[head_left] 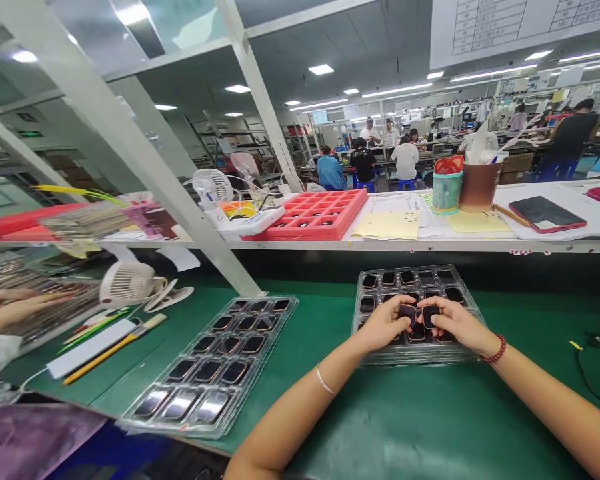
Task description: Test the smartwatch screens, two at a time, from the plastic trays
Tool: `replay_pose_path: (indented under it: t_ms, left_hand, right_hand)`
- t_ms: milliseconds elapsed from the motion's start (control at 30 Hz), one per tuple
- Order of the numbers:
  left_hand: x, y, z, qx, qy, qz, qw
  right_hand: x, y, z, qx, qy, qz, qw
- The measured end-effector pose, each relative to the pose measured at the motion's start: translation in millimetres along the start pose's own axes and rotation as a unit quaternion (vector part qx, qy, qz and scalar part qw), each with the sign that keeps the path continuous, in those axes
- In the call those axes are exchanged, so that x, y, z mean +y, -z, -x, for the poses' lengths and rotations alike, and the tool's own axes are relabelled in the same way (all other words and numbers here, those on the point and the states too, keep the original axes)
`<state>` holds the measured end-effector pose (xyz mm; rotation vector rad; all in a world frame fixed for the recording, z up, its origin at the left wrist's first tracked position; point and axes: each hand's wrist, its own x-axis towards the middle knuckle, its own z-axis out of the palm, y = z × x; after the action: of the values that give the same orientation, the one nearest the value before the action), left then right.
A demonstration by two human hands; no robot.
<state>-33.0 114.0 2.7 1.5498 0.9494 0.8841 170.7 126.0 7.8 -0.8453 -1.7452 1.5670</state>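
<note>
Green matte surface (410,427), long factory hall (330,87). Left hand (383,325) pinches black rounded-square part (407,313), right hand (455,327) pinches matching part (431,315), both over clear plastic tray (460,279).

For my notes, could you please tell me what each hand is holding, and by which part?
The left hand holds a dark rounded-square piece and the right hand another, each by its edges.

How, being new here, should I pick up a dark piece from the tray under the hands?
Pinch the dark piece by opposite edges from above: it lies in a pocket of the clear tray, top exposed, and its squarish sides suit a pinch, as in the right hand.
</note>
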Motion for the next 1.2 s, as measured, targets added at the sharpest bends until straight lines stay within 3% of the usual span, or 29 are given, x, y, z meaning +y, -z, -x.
replay_pose_path:
  t_ms: [300, 600, 933, 1200]
  left_hand:
    - [-5.8, -0.1, -0.2, 0.005, -0.031, -0.018, 0.999]
    - [-7.0, -4.0, -0.2, 0.024, -0.047, -0.031, 0.998]
    - [-4.4, -4.9, 1.2, 0.03, -0.048, -0.049, 0.997]
    - [-2.8, -9.0, 1.0, 0.03, -0.024, -0.044, 0.998]
  right_hand:
    - [14.0, 8.5, 2.4, 0.028, 0.02, -0.024, 0.999]
    - [11.7, 9.6, 8.5, 0.079, 0.028, -0.1, 0.991]
    - [9.3, 9.0, 11.7, 0.094, 0.027, -0.119, 0.988]
    - [28.7, 22.7, 3.8, 0.086, 0.0, -0.115, 0.99]
